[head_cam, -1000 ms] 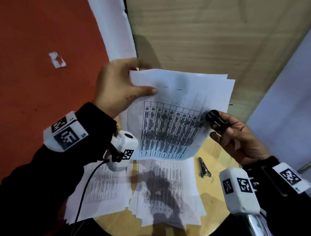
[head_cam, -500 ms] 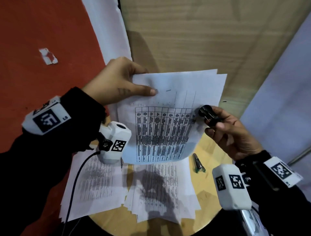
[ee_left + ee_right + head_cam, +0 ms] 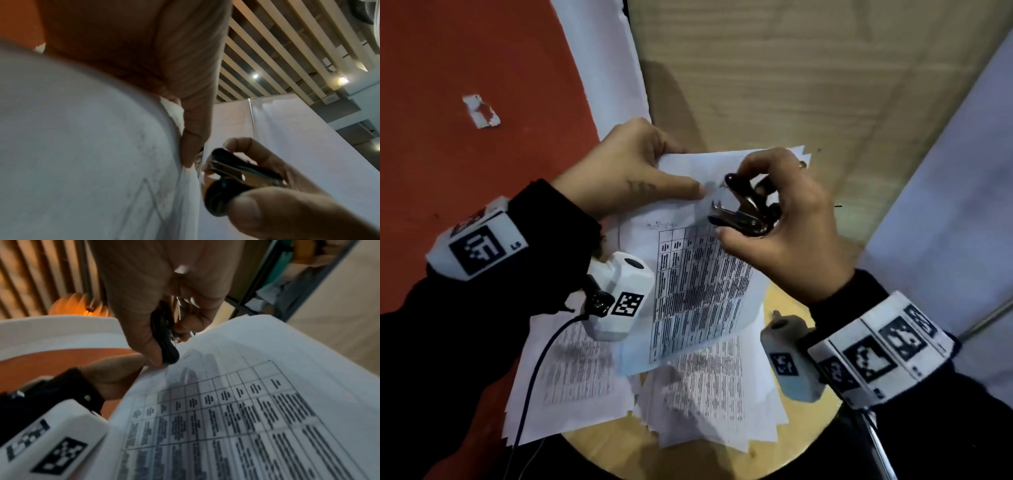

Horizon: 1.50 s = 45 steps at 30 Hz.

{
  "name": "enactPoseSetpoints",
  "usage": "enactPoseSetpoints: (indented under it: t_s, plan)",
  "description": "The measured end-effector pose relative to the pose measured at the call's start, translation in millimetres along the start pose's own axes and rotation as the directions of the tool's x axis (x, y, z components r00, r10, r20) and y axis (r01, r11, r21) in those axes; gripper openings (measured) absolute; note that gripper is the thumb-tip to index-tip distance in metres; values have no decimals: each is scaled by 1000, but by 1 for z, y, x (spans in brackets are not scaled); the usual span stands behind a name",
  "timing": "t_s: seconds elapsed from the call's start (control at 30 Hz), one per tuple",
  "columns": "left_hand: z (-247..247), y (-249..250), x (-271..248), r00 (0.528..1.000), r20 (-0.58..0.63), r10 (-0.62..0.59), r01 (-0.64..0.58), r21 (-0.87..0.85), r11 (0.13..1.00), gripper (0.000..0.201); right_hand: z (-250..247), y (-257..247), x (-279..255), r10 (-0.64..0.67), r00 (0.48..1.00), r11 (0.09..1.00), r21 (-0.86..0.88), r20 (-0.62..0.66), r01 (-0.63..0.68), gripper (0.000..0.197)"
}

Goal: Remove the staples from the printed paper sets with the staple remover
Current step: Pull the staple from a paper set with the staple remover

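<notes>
1. Nearest the person, loose printed sheets [image 3: 698, 387] are lying fanned in two overlapping heaps across the near edge of the round wooden bench [image 3: 784, 301]. They are thin, flat and covered in grey text, and are probably resting there out of the way.

2. Above them, the left hand [image 3: 619, 171] is holding a printed paper set [image 3: 698, 281] up off the bench. Its thumb is lying straight along the top margin and its fingers [image 3: 654, 137] are curling behind the top-left corner, which is keeping that corner taut for the tool. The pages are limp, bowing downward, and printed with a ruled table.

3. At that same top margin, the right hand [image 3: 791, 219] is gripping the staple remover [image 3: 746, 209] between thumb and curled fingers. The tool is glossy black plastic over bright metal, its toothed jaws standing slightly apart and pointing at the margin just beside the left thumb tip. The staple itself is too small to make out.

4. Farthest off, red floor [image 3: 465, 68] and pale wood flooring [image 3: 791, 68] are lying beyond.
</notes>
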<state>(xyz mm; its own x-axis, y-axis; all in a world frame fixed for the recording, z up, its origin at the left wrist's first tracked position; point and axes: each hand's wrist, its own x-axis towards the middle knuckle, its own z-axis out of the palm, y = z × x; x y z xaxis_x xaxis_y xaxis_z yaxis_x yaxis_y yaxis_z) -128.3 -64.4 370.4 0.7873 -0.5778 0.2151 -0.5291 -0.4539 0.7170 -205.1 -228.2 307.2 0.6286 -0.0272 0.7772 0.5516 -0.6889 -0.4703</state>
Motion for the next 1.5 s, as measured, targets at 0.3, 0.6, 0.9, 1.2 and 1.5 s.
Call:
enactPoseSetpoints:
  t_s: [0.3,0.6,0.9,1.2,1.5]
  plan:
    - [3,7,-6,998,59,31,-23,-125,992,13,-2,-6,5,-156,988,986,-51,20,156,44]
    - [7,7,-7,998,54,34,-25,-158,987,13,-6,-5,5,-225,972,969,-89,65,230,40]
    - [4,6,-7,999,29,34,-32,-65,997,25,-6,-4,5,-252,964,946,-187,88,264,34]
    - [7,5,-8,999,-33,29,-28,8,1000,31,-3,-4,4,-270,960,936,-214,78,281,31]
    - [6,5,-11,1000,8,12,-11,-74,997,35,-2,2,5,-324,944,911,-245,69,330,28]
